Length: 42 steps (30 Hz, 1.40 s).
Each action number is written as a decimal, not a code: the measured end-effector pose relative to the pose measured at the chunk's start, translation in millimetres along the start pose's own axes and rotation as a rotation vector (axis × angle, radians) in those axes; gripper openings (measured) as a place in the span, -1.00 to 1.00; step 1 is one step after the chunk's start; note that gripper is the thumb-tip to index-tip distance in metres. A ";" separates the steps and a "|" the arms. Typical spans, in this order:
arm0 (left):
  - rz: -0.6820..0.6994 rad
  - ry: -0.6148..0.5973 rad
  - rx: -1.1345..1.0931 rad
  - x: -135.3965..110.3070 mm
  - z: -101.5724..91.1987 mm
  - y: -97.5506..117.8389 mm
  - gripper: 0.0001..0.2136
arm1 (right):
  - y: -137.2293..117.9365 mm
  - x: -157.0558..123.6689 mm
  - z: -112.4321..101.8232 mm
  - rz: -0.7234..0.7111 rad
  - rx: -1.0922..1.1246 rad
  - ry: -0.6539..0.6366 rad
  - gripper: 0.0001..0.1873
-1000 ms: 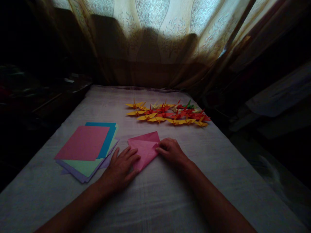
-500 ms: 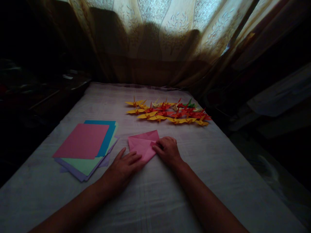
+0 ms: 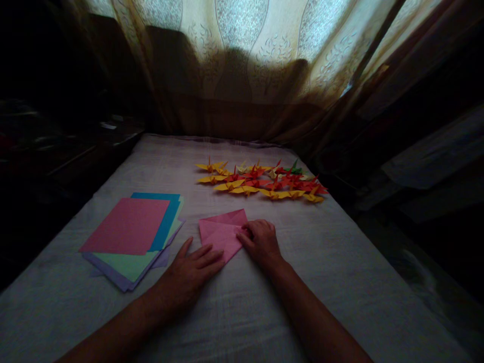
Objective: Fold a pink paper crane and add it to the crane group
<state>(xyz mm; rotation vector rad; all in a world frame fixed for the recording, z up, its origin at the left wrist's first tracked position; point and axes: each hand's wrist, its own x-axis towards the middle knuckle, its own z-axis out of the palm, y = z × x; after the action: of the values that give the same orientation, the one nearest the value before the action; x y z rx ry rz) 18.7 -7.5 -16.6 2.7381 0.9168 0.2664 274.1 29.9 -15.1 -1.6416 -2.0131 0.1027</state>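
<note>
One hand, the right, pinches plain, folded pink paper.

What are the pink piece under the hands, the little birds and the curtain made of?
Pink piece: thin, matte paper, it seems, from its straight creases.
Little birds: likely folded paper, from their sharp points; finish looks matte.
Curtain: patterned, translucent fabric, hanging in backlit folds; fibre unclear.

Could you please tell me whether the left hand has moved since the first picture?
Yes: judged against the paper stack, the left hand has shifted slightly rightward, away from the stack and further over the folded pink paper.
</note>
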 end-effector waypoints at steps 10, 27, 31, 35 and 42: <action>0.034 0.016 -0.002 -1.0 -12.5 8.6 -0.47 | 2.1 0.4 2.6 0.013 0.009 -0.006 -0.85; 0.152 -0.042 -0.043 -12.2 -25.5 -4.8 -0.58 | -2.8 1.1 -3.2 0.005 -0.034 -0.034 -0.80; 0.156 -0.036 -0.015 -15.2 -23.0 -6.2 -0.58 | -10.6 0.2 -6.6 0.049 -0.078 -0.076 -0.79; 0.169 -0.018 -0.005 -16.1 -21.5 -6.7 -0.57 | -22.6 -5.0 -11.8 0.104 -0.142 -0.110 -0.74; 0.187 -0.030 -0.021 -16.1 -20.1 -7.7 -0.58 | -37.5 -20.1 -17.1 0.226 -0.234 -0.230 -0.37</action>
<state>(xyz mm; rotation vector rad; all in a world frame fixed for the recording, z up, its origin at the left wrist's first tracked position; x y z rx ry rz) -3.3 -8.0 -1.2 2.8026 0.6475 0.2662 250.8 -3.0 6.8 -2.0872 -2.0612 0.1481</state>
